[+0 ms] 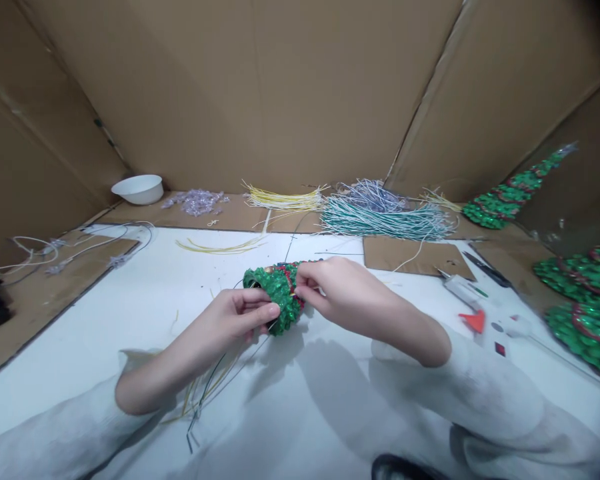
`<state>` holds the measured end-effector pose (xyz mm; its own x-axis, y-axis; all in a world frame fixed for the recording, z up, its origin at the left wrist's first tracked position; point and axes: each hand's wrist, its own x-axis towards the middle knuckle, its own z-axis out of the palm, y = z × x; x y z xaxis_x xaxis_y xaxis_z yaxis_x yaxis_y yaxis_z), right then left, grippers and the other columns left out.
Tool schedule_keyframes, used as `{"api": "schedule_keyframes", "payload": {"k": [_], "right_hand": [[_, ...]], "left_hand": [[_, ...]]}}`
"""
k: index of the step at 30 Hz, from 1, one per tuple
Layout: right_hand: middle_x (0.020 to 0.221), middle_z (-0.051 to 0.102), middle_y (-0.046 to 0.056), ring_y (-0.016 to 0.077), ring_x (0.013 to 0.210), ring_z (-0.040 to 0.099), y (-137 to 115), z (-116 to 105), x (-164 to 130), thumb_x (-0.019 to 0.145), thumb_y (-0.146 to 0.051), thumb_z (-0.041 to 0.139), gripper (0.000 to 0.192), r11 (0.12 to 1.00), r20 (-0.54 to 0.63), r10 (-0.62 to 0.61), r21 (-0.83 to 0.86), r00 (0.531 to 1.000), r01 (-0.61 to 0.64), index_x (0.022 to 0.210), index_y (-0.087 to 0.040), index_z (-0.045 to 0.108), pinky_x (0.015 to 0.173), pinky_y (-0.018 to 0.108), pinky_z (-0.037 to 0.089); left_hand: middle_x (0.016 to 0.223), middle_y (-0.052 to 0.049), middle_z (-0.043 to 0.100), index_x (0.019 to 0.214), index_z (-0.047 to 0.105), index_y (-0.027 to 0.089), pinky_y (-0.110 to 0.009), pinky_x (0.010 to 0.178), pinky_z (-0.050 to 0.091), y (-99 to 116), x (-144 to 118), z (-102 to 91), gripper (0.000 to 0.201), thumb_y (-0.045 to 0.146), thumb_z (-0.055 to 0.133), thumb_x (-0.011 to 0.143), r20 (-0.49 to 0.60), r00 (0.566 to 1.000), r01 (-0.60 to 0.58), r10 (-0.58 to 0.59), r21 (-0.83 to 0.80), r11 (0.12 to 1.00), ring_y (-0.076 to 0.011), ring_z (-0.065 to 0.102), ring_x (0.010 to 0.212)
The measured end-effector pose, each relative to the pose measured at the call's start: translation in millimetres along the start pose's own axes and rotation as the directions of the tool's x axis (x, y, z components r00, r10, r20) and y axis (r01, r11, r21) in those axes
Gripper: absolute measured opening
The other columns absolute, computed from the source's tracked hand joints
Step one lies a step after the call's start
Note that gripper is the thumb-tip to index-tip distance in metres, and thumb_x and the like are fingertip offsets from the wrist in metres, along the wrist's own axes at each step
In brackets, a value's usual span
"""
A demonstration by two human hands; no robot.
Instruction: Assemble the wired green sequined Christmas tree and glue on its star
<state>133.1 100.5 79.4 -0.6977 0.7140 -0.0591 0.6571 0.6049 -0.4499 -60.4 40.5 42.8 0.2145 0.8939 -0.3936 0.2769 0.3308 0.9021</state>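
Workpiece: green beaded cone (279, 293), banded with red beads, was held just above the white tabletop (130, 313) at centre, between both hands.
Long axis: it lay roughly level and ran left to right; the open round end faced left and away from the person, and the right-hand end was hidden under the right hand's fingers.
Left hand (235, 320): it was closed on the cone from below and the near side, thumb (265, 312) pressed on the beaded surface, with the other fingers curled under.
Right hand (340, 293): it met the cone from the right, fingertips (303, 283) pinched shut at the upper right of the beads; whether a fine wire sat in the pinch could not be told.
Nearer hand: both were in contact; the left carried the weight, the right worked at the edge.
Trailing wires: dark and yellow strands (205, 393) ran from beneath the cone toward the person, across the tabletop.
Stock at rear: teal wire bundle (380, 220) and yellow wire bundle (283, 199) lay well apart from the hands, against the cardboard wall.
Right margin: finished green beaded trees (585, 307) and a glue gun (465, 297) lay near.
Left rear: white bowl (138, 189) stood well apart.
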Motion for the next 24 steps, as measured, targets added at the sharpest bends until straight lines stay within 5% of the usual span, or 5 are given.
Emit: {"api": "schedule_keyframes", "payload": {"k": [10,24], "right_hand": [[0.066,0.057,-0.001,0.0097,0.058,0.043,12,-27,-6,0.082,-0.02,0.048,0.013,0.998,0.047,-0.056,0.016,0.997,0.055,0.071,-0.018,0.055,0.055,0.023,0.023],[0.067,0.06,-0.002,0.0093,0.058,0.044,7,-9,-2,0.082,-0.022,0.047,0.016,0.998,0.013,-0.047,0.043,0.999,0.046,0.069,-0.019,0.056,0.053,0.023,0.022]], "left_hand": [[0.066,-0.002,0.061,0.074,0.063,0.014,-0.024,0.058,0.041,0,4,-0.1,0.032,0.046,0.064,0.076,0.006,1.0,0.021,-0.02,-0.055,0.998,-0.0118,0.052,0.059],[0.07,0.001,0.062,0.076,0.066,0.016,-0.021,0.068,0.042,1,5,3.1,0.021,0.037,0.065,0.078,0.054,0.998,-0.007,0.017,-0.177,0.984,-0.0099,0.055,0.068]]}}
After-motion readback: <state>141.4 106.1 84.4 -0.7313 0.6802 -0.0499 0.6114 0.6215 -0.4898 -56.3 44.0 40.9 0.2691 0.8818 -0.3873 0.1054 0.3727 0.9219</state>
